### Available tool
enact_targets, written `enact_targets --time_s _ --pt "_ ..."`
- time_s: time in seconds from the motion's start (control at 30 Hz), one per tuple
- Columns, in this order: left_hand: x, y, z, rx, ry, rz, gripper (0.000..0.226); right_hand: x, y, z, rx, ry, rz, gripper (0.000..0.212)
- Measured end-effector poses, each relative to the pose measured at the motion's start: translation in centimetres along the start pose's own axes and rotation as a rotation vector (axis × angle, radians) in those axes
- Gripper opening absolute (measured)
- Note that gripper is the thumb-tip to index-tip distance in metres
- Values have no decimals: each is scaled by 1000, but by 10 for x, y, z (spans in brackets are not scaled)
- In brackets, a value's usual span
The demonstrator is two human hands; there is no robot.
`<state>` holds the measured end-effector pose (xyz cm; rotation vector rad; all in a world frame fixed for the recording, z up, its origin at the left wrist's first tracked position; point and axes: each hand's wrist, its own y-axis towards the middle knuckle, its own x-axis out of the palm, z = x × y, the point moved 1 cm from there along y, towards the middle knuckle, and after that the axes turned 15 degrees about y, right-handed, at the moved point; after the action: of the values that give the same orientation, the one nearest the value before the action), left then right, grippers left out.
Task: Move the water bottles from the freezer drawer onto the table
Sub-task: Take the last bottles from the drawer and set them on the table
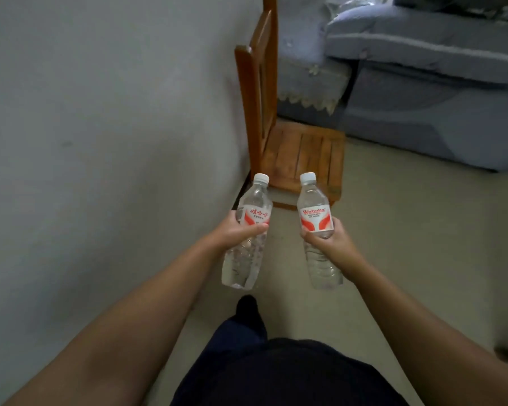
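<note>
Two water bottles, in transit: left bottle (248,230) gripped by left hand (236,231), right bottle (317,230) by right hand (330,240). Upright, caps tilted toward wooden chair (299,153) ahead. Table and freezer drawer unseen; neither hand judged nearer.

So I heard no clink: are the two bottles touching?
Apart. The head view shows floor between the left bottle and the right bottle, one in each hand.

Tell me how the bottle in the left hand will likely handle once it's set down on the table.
The left bottle looks full, so probably heavy for its size. Its lower half looks cloudy, perhaps frost or condensation, so it may be slippery where the left hand grips it. Tall and narrow, it could tip if set down tilted, then roll.
</note>
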<state>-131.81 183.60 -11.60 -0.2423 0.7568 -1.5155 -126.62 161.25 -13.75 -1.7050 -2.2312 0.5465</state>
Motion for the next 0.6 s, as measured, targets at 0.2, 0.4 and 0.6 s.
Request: enact_targets --time_s 0.2,0.4,0.6 --pt "-19 74 36 1 98 -103 36 -8 28 -14 -11 137 140 64" --pt "9 141 77 -22 288 -250 86 -49 51 -22 4 224 283 64" --pt "72 209 143 11 403 -312 98 -131 90 -29 18 274 422 57"
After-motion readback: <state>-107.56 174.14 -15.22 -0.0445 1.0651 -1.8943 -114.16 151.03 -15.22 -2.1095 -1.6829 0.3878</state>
